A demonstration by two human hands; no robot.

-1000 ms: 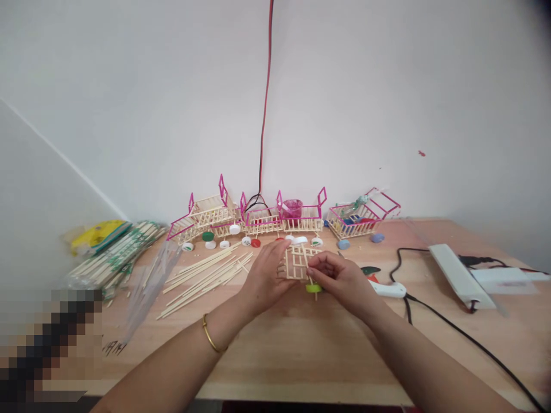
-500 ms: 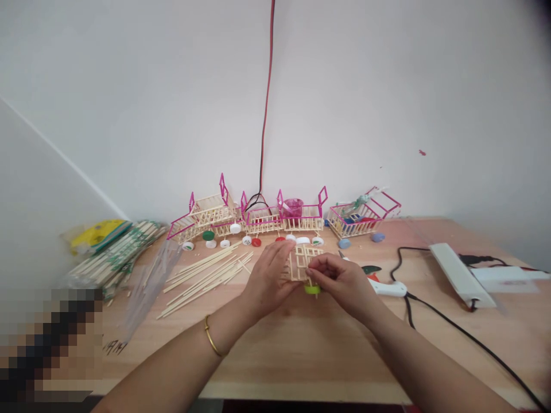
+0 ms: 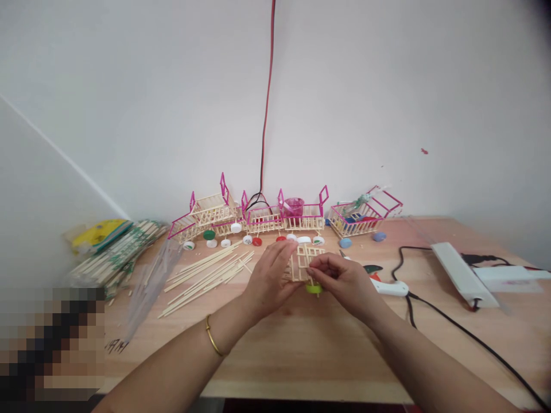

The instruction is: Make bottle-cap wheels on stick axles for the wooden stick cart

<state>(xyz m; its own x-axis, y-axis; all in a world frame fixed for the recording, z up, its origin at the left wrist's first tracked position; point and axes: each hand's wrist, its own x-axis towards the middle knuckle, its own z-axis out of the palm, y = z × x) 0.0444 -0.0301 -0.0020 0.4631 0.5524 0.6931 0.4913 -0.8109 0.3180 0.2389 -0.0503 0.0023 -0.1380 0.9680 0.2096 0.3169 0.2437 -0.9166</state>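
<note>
A small frame of pale wooden sticks (image 3: pixel 305 259) is held up over the near middle of the table, between both hands. My left hand (image 3: pixel 271 279) grips its left side, with the thumb below and the fingers above. At its right side my right hand (image 3: pixel 342 278) pinches a part of the frame between thumb and forefinger; what lies under the fingertips is too small to tell. A lime-green bottle cap (image 3: pixel 314 289) sits on the lower end of the frame, with a stick end poking out beneath it.
Stick carts with pink rims (image 3: pixel 264 219) and cap wheels line the wall. Loose sticks (image 3: pixel 206 281) lie left of my hands, beyond them bagged sticks (image 3: pixel 124 246). To the right are a white glue gun (image 3: pixel 390 288), its black cable and a white power strip (image 3: pixel 462 275).
The whole view has shifted very slightly. Both hands keep their hold on the stick frame, with no other visible change.
</note>
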